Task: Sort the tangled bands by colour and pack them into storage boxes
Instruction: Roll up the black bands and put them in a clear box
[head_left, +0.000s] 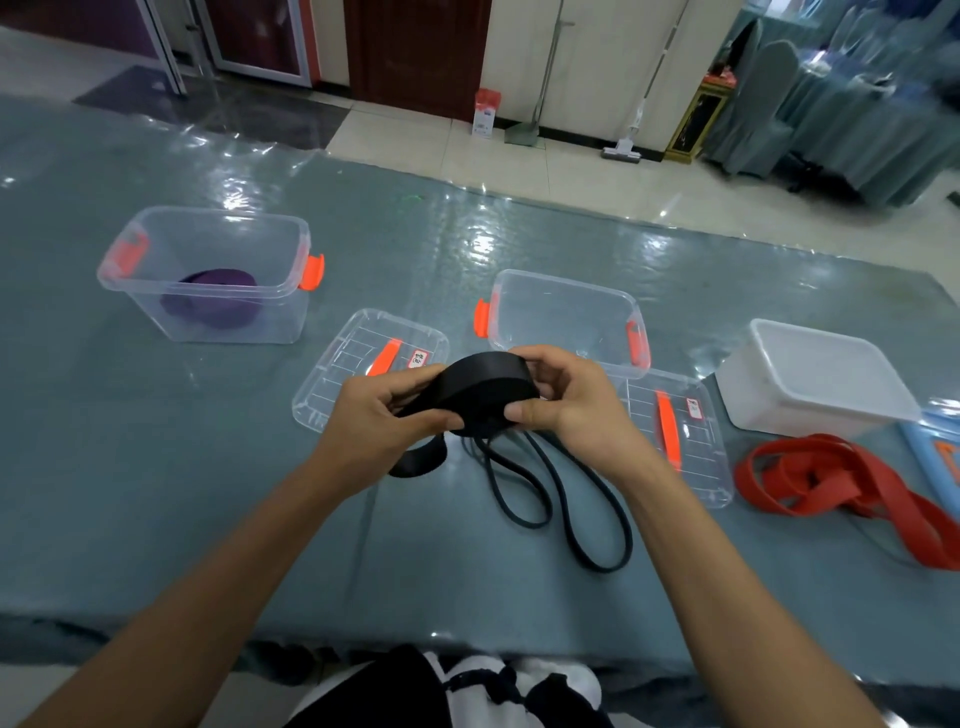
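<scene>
Both hands are holding a wide black band (485, 387) rolled into a coil above the middle of the table (156, 493), which is lying under a glossy clear sheet. The left hand (382, 415) is pinching the loose strand at the coil's left side between thumb and curled fingers, and the right hand (566, 397) is gripping the coil's right side, thumb pressing on the near face and fingers curling over the far edge. A tail of the band is hanging down to the table surface below the left hand, and thin black bands (561, 499) are lying in loops just beside it, toward the near edge. Toward the far left corner a clear box with orange latches (208, 275) is holding a purple band (213, 301). A second clear box (566, 317) is sitting behind the hands with nothing visible inside, and a white box (815, 379) is standing toward the right edge; its inside is not showing. Two clear lids are lying flat: a left lid (363, 364) between the two clear boxes and a right lid (685, 441) just in front of the second box. Red bands (841, 478) are lying in a tangled heap near the right edge, in front of the white box.
</scene>
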